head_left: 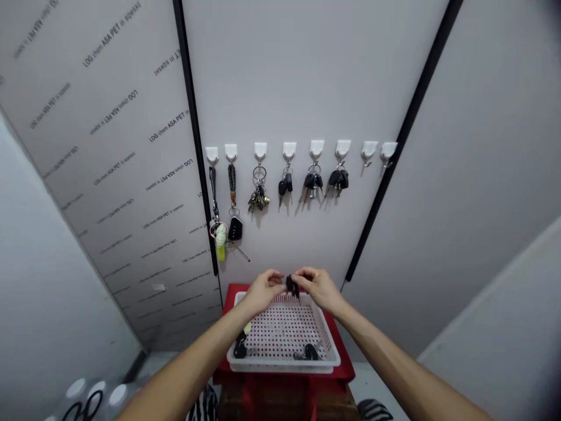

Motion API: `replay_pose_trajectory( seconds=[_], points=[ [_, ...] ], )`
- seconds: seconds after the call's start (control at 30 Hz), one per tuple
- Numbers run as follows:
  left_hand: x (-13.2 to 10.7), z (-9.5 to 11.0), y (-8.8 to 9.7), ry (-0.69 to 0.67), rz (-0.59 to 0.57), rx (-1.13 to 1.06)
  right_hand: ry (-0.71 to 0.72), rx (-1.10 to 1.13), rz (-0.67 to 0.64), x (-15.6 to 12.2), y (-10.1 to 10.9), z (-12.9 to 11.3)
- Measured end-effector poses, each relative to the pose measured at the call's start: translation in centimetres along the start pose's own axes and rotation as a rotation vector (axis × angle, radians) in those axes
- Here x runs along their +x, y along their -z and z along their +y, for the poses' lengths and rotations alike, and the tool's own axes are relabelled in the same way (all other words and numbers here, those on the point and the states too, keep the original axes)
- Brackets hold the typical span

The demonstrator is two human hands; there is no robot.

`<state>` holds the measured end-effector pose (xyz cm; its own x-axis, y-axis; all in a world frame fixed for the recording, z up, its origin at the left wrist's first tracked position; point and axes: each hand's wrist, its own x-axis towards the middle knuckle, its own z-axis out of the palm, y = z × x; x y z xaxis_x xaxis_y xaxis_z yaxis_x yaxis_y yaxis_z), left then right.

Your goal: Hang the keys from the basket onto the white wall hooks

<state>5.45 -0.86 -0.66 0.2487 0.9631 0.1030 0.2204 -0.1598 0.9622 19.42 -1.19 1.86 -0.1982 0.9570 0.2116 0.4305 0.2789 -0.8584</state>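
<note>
A small bunch of black-headed keys (292, 286) is held up between my two hands, just above the far edge of a white perforated basket (326, 333). My right hand (322, 287) pinches the bunch from above, thumb and fingers closed at its top. From the other side, the curled fingers and thumb of my left hand (264, 290) meet its left edge. Inside the basket lie more black-headed keys (311, 352) at the near right. Another dark set of keys (241, 346) rests at the near left, partly behind my left forearm.
White hooks (289, 151) line the wall, several carrying keys (259, 197). Two at the right, one a hook (369, 151), bear none. The basket stands on a red surface (344, 356). Black-handled scissors (91, 404) and white-lidded containers (117, 394) are at lower left.
</note>
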Motion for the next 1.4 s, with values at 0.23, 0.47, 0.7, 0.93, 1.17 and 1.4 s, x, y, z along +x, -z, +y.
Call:
replay_pose_trajectory(
  seconds=[0.23,0.47,0.7,0.93,1.17,1.4],
  points=[
    [0.6,3.4,-1.8,-0.232,0.003,0.168,0.045,0.147,0.062,0.4,0.8,-2.7],
    [2.0,7.6,-2.4,-0.272,0.037,0.143,0.023,0.318,0.197,1.9,4.6,-6.1],
    [3.8,13.7,-2.9,-0.412,0.09,0.375,0.073,0.448,0.359,3.6,9.5,-9.7],
    [5.6,18.1,-3.6,-0.585,0.13,0.608,0.142,0.412,0.57,5.0,14.3,-12.0],
    [6.7,20.6,-5.3,-0.573,0.111,0.802,0.111,0.308,0.733,7.1,16.5,-11.3],
    [6.3,19.1,-5.2,-0.598,0.088,0.869,0.102,0.268,0.743,8.2,16.8,-9.7]
  ],
)
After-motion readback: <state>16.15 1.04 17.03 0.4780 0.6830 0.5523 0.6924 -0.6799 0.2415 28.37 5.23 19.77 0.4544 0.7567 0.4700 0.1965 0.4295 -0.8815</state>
